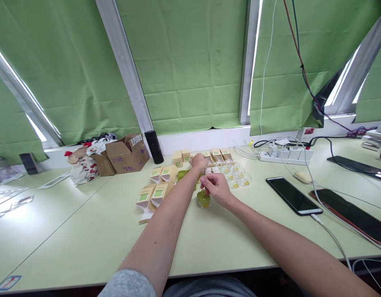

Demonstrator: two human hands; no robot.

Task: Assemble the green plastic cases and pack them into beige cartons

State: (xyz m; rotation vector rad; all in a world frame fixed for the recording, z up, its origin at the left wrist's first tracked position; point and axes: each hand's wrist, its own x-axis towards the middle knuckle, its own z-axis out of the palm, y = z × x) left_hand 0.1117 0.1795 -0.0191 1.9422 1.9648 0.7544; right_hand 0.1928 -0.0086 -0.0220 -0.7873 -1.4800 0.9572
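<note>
Two hands over a pale green table (85, 231) below green blinds (190, 62): right hand (217, 189) pinching a green jar (203, 200), left hand's (199, 161) grip unclear.

Two bare forearms run up from the bottom edge of the view. The left arm enters at about 6 o'clock and carries a short grey sleeve (127, 284) of soft, heathered knit that ends above the elbow; below the sleeve the arm is uncovered down to the left hand (199, 161). The right arm enters from 5 o'clock and shows no sleeve at all within view, bare to the right hand (217, 189). Neither wrist carries a watch or band, and the visible fingers bear no rings.
</note>
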